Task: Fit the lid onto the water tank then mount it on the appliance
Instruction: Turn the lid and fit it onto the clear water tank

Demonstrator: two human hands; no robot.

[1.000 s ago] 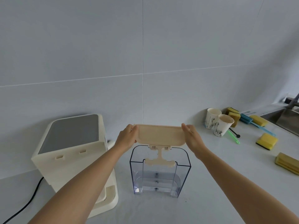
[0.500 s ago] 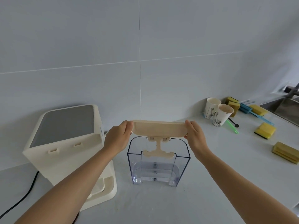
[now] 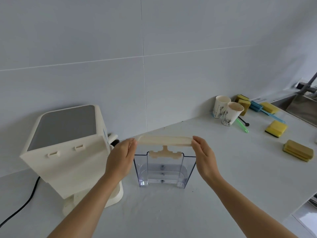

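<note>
A clear plastic water tank (image 3: 163,170) stands upright on the white counter, straight ahead. Just above its open top I hold the cream lid (image 3: 163,141) level, my left hand (image 3: 121,158) pinching its left end and my right hand (image 3: 205,156) its right end. A cream bracket hangs from the lid's underside and reaches the tank's rim. The lid is above the rim, not seated. The cream appliance (image 3: 68,148) with a grey top stands to the left, beside the tank.
A black power cord (image 3: 25,201) trails from the appliance to the left. Two paper cups (image 3: 226,112) stand at the back right, with several yellow sponges (image 3: 276,128), a green stick and a blue brush around them. A sink (image 3: 303,107) lies at the far right; the counter edge drops off at the right.
The lid has come lower, with its hanging bracket now at the tank's rim. My view has tilted up and shifted, so the counter sits lower in the frame.
</note>
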